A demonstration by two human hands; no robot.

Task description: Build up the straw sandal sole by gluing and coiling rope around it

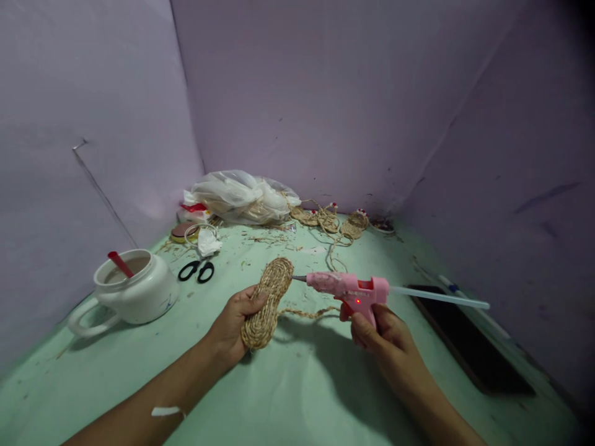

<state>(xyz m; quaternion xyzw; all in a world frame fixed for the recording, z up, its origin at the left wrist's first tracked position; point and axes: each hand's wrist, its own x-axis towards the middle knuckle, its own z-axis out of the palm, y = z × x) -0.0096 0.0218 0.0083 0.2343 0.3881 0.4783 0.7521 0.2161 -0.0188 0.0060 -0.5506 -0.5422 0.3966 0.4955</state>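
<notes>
My left hand (236, 322) grips a small sole of coiled, braided straw (272, 291), tilted up with its flat face towards me. From the sole's right side a loose straw braid (311, 313) runs off to the right, behind my right hand. My right hand (383, 334) is wrapped round the handle of a pink glue gun (341, 286), whose red light is lit. A long translucent glue stick (439, 296) sticks out of its back. The metal nozzle (300, 279) points left at the sole's upper right edge; whether it touches cannot be made out.
A white mug (137, 303) with a red stick in it stands at left, beside black-handled scissors (197, 271). Behind lie a plastic bag (244, 198), finished-looking straw sandals (354, 225) and straw scraps. A dark phone (469, 341) lies at right. Walls enclose the green table.
</notes>
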